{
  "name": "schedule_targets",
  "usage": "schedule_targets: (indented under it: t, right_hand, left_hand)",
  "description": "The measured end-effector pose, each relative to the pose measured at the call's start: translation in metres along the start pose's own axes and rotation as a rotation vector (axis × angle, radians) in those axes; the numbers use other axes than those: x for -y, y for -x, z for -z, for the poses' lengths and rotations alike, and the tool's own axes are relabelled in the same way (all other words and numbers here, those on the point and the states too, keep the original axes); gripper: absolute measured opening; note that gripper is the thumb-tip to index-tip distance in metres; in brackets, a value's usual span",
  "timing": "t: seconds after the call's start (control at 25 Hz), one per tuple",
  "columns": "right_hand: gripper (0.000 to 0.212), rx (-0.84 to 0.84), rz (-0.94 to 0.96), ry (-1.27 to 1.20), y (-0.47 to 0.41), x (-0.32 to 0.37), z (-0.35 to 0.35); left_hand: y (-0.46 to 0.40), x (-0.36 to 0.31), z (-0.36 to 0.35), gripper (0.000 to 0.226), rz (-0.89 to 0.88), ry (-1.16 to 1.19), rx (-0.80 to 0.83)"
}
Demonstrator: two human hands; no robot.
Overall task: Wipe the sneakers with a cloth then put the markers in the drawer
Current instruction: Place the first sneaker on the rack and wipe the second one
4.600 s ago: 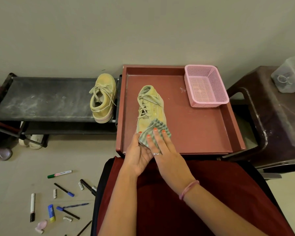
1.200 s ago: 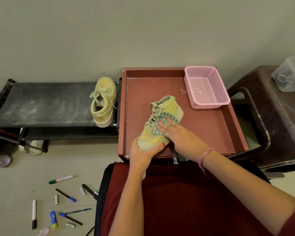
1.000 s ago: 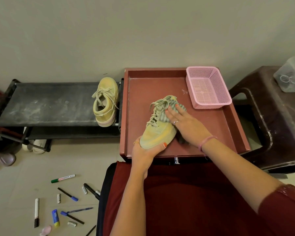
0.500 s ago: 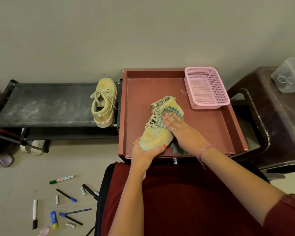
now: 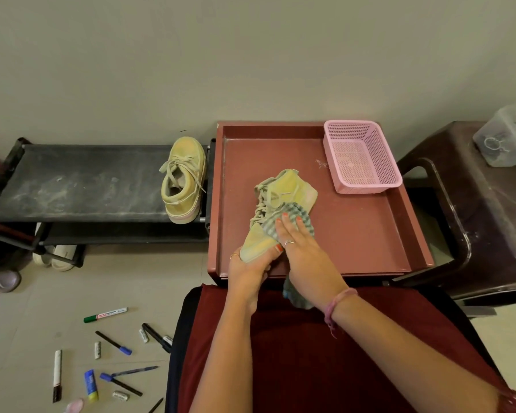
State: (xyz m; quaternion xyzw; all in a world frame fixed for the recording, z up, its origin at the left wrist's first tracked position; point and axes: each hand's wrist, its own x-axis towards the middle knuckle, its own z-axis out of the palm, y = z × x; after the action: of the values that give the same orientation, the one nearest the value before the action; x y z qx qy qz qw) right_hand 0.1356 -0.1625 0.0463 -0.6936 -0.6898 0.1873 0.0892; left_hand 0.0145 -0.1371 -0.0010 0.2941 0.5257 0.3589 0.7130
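Left hand (image 5: pixel 248 271) gripped round toe of yellow sneaker (image 5: pixel 276 213) in red drawer (image 5: pixel 370 234). Right hand (image 5: pixel 303 251) flat, fingers straight, pressing checked cloth (image 5: pixel 292 217) against sneaker's side.

You have one yellow sneaker (image 5: pixel 283 201) tipped on its side in the reddish-brown drawer (image 5: pixel 370 234), the checked cloth (image 5: pixel 289 220) spread over its flank. Its mate — the second sneaker (image 5: pixel 185 180) — sits upright on the black rack. The markers (image 5: pixel 111 353) lie scattered on the floor — caps off some.
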Motion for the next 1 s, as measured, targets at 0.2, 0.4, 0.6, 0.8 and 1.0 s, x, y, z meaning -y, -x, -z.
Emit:
schedule_targets:
  t: [0.2,0.4,0.6,0.8,1.0]
  right_hand:
    - [0.075,-0.038,-0.192,-0.003,-0.046,-0.03,0.001]
    - [0.075,0.043,-0.267,-0.073,-0.059,-0.025,0.01]
    - [0.087,0.062,-0.165,-0.194,-0.002,0.006,0.001]
    - [0.077,0.007,-0.26,-0.066,-0.045,-0.023,0.005]
    - [0.073,0.023,-0.276,-0.03,-0.063,-0.03,0.003]
  left_hand:
    - [0.003,-0.001,0.0,0.023,0.007,0.005,0.014]
    - [0.0,-0.001,0.0,0.018,0.053,0.046,-0.017]
    - [-0.004,0.0,0.002,0.015,0.114,0.127,-0.044]
    - [0.002,-0.001,-0.002,0.023,0.124,0.125,-0.035]
    - [0.001,0.0,-0.003,0.029,0.164,0.193,-0.08]
